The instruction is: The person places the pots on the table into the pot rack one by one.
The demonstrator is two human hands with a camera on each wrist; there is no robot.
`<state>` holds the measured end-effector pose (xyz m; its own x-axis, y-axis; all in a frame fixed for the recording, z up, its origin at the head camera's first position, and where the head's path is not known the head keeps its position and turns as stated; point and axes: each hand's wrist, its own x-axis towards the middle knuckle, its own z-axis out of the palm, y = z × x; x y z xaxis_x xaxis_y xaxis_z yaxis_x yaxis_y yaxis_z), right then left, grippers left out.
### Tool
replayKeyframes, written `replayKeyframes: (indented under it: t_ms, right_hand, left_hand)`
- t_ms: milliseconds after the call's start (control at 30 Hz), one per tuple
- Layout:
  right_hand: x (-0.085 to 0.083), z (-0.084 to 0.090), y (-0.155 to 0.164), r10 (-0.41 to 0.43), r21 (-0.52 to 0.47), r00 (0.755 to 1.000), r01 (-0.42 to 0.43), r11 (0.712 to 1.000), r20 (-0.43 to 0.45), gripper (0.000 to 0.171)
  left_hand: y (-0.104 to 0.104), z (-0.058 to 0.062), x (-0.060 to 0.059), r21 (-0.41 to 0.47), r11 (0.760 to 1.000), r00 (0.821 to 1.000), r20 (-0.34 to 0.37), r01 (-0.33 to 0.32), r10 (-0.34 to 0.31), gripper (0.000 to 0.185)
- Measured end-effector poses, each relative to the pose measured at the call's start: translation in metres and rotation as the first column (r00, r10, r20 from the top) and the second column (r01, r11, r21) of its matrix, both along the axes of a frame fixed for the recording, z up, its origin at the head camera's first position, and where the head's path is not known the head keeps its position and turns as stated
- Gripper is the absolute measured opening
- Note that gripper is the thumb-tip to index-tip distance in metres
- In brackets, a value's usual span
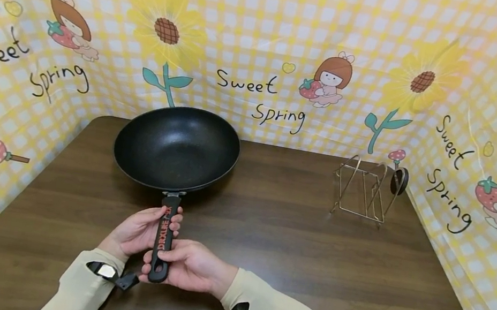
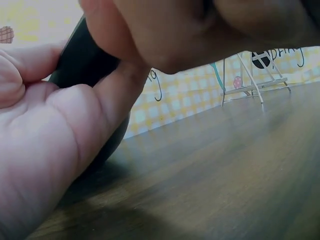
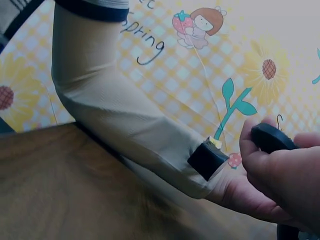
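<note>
A black frying pan, deep like a wok, is toward the back left in the head view, its inside facing up. Its black handle points toward me and carries red letters. My left hand grips the handle near the pan, thumb along its side. Lower down, my right hand holds the handle's end around the hanging hole, thumb on top. The left wrist view has the left hand close up against the dark handle. In the right wrist view the handle's end pokes out of the right hand.
A wire rack stands at the back right of the brown wooden table, with a round black disc at its right side. Yellow checked cloth with printed flowers and figures walls off the back and both sides.
</note>
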<state>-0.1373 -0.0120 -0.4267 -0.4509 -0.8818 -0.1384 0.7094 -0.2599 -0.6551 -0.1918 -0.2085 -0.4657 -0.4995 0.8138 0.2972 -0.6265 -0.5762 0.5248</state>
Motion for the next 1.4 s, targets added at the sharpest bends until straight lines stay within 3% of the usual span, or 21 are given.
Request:
replayKeyframes:
  t_ms: [400,633,933,1033,1200,1400]
  right_hand:
    - [-0.009,-0.005,0.007,0.136,-0.129,0.985,-0.149,0.980,-0.102,0.030]
    - [-0.016,-0.006,0.018,0.163,-0.189,0.978,-0.186,0.964,-0.132,0.030]
    - [-0.019,-0.010,0.036,0.209,-0.264,0.956,-0.259,0.929,-0.205,0.020]
    - [-0.021,-0.009,0.042,0.238,-0.274,0.946,-0.294,0.916,-0.218,0.018]
    - [-0.022,-0.006,0.051,0.278,-0.295,0.929,-0.344,0.892,-0.243,0.039]
    - [-0.022,0.000,0.058,0.323,-0.327,0.901,-0.410,0.852,-0.289,0.042]
  left_hand:
    - [0.007,0.003,-0.003,-0.002,1.000,0.998,-0.054,-0.010,0.010,0.039]
    - [0.020,0.010,-0.003,-0.025,0.997,0.994,-0.086,-0.072,0.069,0.037]
    - [0.041,0.016,0.001,0.039,0.993,0.985,-0.128,-0.107,0.111,0.031]
    - [0.048,0.019,0.003,0.071,0.990,0.979,-0.156,-0.124,0.133,0.029]
    - [0.059,0.027,0.007,0.108,0.980,0.959,-0.211,-0.168,0.188,0.024]
    - [0.067,0.035,0.011,0.097,0.970,0.940,-0.241,-0.224,0.241,0.021]
